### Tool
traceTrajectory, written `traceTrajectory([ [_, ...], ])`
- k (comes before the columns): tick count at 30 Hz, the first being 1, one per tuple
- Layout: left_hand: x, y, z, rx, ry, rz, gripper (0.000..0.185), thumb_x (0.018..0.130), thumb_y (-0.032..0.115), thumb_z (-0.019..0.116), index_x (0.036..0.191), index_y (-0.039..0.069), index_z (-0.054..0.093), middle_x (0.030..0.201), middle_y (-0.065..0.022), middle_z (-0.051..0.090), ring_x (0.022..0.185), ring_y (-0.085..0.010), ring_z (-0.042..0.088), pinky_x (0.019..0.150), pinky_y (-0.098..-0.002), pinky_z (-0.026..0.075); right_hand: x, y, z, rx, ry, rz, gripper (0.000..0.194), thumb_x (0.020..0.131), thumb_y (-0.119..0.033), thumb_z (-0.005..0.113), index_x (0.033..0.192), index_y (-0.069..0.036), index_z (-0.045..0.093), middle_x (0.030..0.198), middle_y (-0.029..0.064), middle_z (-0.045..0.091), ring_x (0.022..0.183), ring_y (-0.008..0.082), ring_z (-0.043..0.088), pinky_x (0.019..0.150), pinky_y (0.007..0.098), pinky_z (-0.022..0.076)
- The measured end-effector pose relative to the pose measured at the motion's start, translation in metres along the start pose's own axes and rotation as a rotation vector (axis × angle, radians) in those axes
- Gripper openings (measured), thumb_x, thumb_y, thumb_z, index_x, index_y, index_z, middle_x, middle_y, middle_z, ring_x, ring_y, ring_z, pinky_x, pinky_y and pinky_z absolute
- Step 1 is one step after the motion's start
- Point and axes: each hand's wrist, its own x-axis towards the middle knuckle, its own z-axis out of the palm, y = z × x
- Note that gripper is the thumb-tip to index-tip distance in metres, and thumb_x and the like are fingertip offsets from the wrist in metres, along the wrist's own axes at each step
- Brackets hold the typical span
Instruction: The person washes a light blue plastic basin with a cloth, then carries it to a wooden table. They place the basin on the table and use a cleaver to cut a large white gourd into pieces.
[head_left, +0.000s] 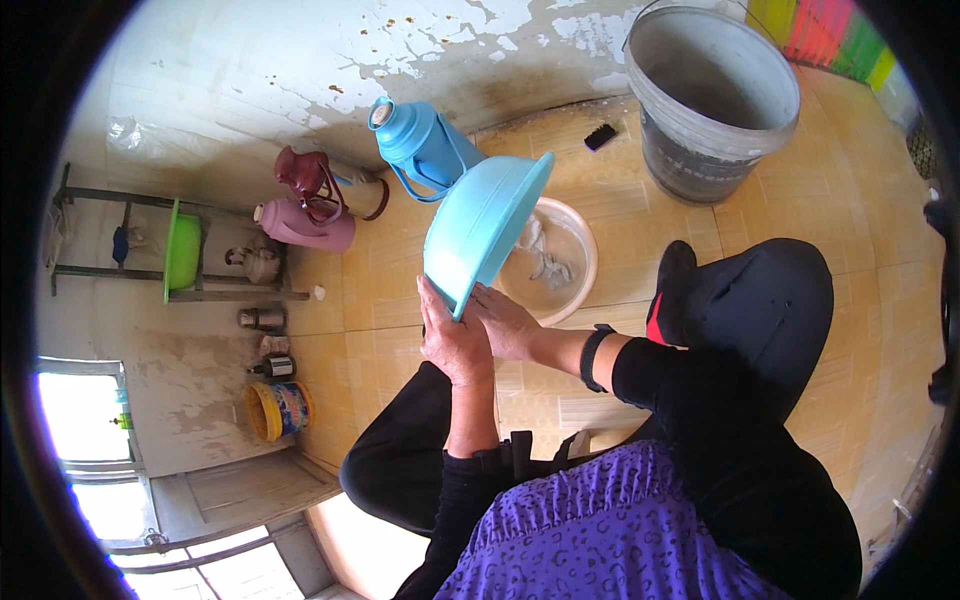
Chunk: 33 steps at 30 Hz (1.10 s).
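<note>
A light blue plastic basin (472, 217) is tilted on its side in front of me. My left hand (454, 337) grips its lower edge, fingers against the outer wall. My right hand (506, 319) is beside it at the rim, partly hidden by the basin; its fingertips are not fully seen. Below and to the right of the raised basin, a pale pink basin (587, 281) stands on the floor, holding cloudy water and a wet whitish cloth (551, 266). The blue basin covers part of it.
A large grey bucket (697, 165) stands at the upper right, near a small black brush (600, 137). Blue (431, 146) and pink (319, 227) thermos flasks stand by the wall. A rack (232, 295) holds a green basin (184, 251); a yellow bucket (281, 411) is at left.
</note>
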Motion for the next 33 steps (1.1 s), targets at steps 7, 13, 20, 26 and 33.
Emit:
traceTrajectory([
  [7, -0.002, 0.003, -0.008, 0.013, -0.023, -0.031, 0.056, 0.081, 0.017, 0.061, 0.134, 0.005, 0.045, 0.124, -0.0167, 0.057, 0.099, -0.0318, 0.064, 0.072, -0.0384, 0.055, -0.004, -0.01, -0.015, -0.024, -0.003, 0.01, 0.07, 0.081, -0.01, 0.052, 0.143, 0.004, 0.022, 0.149, 0.0215, 0.023, 0.139, 0.0301, 0.023, 0.114, 0.0391, 0.0211],
  [13, -0.002, 0.004, -0.01, 0.008, 0.005, 0.005, 0.057, 0.081, 0.017, 0.061, 0.134, 0.004, 0.044, 0.124, -0.0166, 0.058, 0.098, -0.0317, 0.064, 0.071, -0.0381, 0.055, -0.007, -0.015, -0.024, -0.062, 0.018, -0.001, 0.07, 0.079, -0.008, 0.053, 0.141, 0.005, 0.024, 0.148, 0.0212, 0.024, 0.139, 0.0303, 0.024, 0.114, 0.0388, 0.0214],
  [20, -0.001, 0.007, -0.011, -0.015, 0.01, -0.003, 0.057, 0.081, 0.016, 0.061, 0.134, 0.004, 0.044, 0.123, -0.0172, 0.058, 0.099, -0.0319, 0.064, 0.073, -0.0383, 0.055, -0.007, -0.016, -0.027, -0.015, 0.02, 0.016, 0.072, 0.077, -0.006, 0.055, 0.142, 0.003, 0.025, 0.148, 0.0212, 0.025, 0.138, 0.0307, 0.025, 0.114, 0.0393, 0.0223],
  [26, -0.001, 0.009, -0.013, -0.02, 0.009, -0.01, 0.055, 0.081, 0.014, 0.06, 0.133, 0.004, 0.045, 0.124, -0.0173, 0.058, 0.1, -0.0321, 0.063, 0.074, -0.039, 0.055, -0.008, -0.015, -0.028, -0.006, 0.034, 0.009, 0.072, 0.077, -0.005, 0.055, 0.142, 0.003, 0.025, 0.148, 0.0207, 0.025, 0.138, 0.0312, 0.026, 0.114, 0.0395, 0.0228],
  [33, -0.002, 0.008, -0.011, -0.014, 0.018, 0.002, 0.055, 0.08, 0.013, 0.059, 0.133, 0.004, 0.045, 0.124, -0.0168, 0.058, 0.102, -0.0317, 0.063, 0.075, -0.0392, 0.054, -0.009, -0.014, -0.027, -0.016, 0.031, 0.014, 0.071, 0.078, -0.004, 0.054, 0.142, 0.003, 0.025, 0.148, 0.0208, 0.025, 0.137, 0.0313, 0.027, 0.114, 0.0392, 0.0232],
])
